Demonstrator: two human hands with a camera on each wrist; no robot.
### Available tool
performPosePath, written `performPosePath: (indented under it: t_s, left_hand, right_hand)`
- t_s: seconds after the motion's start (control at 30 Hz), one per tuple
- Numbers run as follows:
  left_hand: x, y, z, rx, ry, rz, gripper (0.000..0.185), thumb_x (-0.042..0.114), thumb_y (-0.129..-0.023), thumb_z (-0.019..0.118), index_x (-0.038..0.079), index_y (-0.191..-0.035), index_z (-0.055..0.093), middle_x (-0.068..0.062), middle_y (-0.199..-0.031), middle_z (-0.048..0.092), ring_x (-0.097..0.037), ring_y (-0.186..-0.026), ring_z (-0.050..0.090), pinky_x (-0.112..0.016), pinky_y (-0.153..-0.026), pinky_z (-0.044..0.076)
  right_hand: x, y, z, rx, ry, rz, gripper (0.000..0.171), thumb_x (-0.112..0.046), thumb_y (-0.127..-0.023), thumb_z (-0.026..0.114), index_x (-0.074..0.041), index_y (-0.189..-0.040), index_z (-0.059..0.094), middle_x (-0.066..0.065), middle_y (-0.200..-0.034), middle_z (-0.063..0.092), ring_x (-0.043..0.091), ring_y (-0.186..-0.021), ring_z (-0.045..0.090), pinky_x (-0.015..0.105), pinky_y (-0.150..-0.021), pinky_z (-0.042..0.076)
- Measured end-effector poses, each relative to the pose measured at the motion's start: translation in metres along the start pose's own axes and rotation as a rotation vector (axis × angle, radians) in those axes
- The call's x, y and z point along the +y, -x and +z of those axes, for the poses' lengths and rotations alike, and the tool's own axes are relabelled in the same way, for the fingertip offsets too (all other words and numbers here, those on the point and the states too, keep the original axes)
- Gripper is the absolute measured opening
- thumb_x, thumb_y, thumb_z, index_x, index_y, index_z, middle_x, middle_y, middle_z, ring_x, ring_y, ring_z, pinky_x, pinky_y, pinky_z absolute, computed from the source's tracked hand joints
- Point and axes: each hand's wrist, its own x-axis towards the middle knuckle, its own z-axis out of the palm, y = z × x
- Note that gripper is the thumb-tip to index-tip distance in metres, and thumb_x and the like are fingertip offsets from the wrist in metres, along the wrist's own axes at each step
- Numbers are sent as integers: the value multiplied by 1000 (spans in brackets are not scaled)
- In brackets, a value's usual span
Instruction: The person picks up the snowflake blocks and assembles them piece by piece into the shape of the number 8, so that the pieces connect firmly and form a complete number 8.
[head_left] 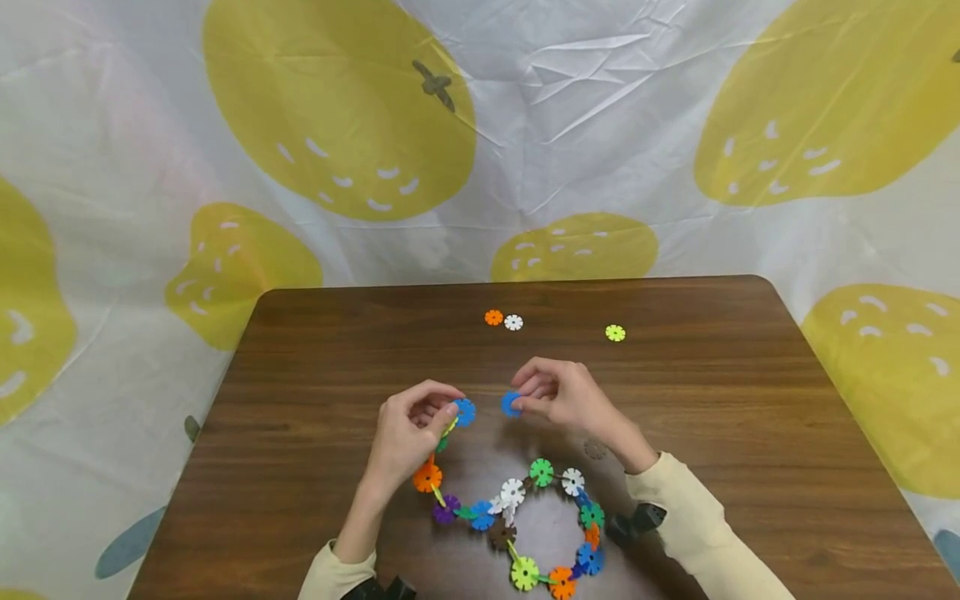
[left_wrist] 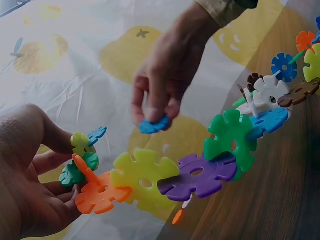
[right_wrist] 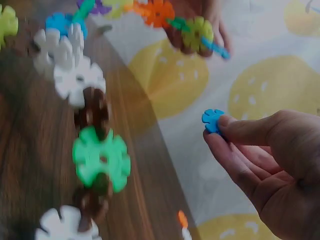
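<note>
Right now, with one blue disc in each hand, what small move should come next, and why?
Probably bring the right hand left, so its loose blue disc meets the chain's blue end disc held by the left hand: a gap separates them.

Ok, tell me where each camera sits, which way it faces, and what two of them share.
Head: above, looking down and forward at the table; both hands and sleeves show.
Left wrist: behind the left hand, which grips the chain of snowflake discs; the right hand is opposite.
Right wrist: behind the right hand, facing the left hand.
Shared: all show the loose blue disc pinched by the right hand.
</note>
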Motion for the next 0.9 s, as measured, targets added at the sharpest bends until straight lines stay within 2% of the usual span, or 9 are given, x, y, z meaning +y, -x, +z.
performPosePath:
  t_s: [0.13, 0.27, 0.53, 0.7, 0.9]
  left_hand:
    - [0, 0, 1, 4, 12, 13, 11, -1, -88, 72, 6, -96, 76, -10, -80, 70, -8, -66, 60, -19, -61, 54]
    - [2, 0, 2, 12, 14, 16, 11, -1, -88, 73, 6, -96, 76, -10, -81, 70, -9, -66, 61, -20, -62, 55]
    - [4, 0, 3, 33, 28, 45, 9, -1, -88, 73, 4, -94, 76, -11, -80, 72, -9, -65, 62, -20, -61, 56]
    - [3, 0, 4, 53, 44, 60, 8, -2, -86, 74, 3, -93, 77, -12, -79, 72, -8, -64, 62, -20, -61, 56]
    - [5, 4, 5, 71, 31, 72, 8, -2, -86, 75, 3, -91, 77, -11, -78, 72, -8, -63, 62, -19, -60, 56]
  right_hand:
    - [-14, 6, 6, 34, -19, -54, 17, -9, -83, 83, -5, -96, 71, 5, -84, 77, 14, -73, 74, 25, -67, 60]
    - [-22, 10, 14, 73, 14, -128, 13, -9, -85, 81, -9, -95, 73, 2, -84, 77, 13, -74, 74, 25, -66, 61]
    - [-35, 14, 30, 204, 275, -433, 14, -4, -82, 83, -7, -93, 77, 2, -87, 77, 8, -75, 73, 16, -67, 58]
    - [-40, 14, 36, 268, 341, -540, 16, 1, -78, 84, -4, -92, 77, 5, -86, 76, 10, -73, 71, 15, -66, 57]
    - [-45, 15, 43, 314, 472, -672, 18, 3, -76, 85, -2, -91, 78, 4, -83, 73, 12, -74, 70, 17, -71, 58]
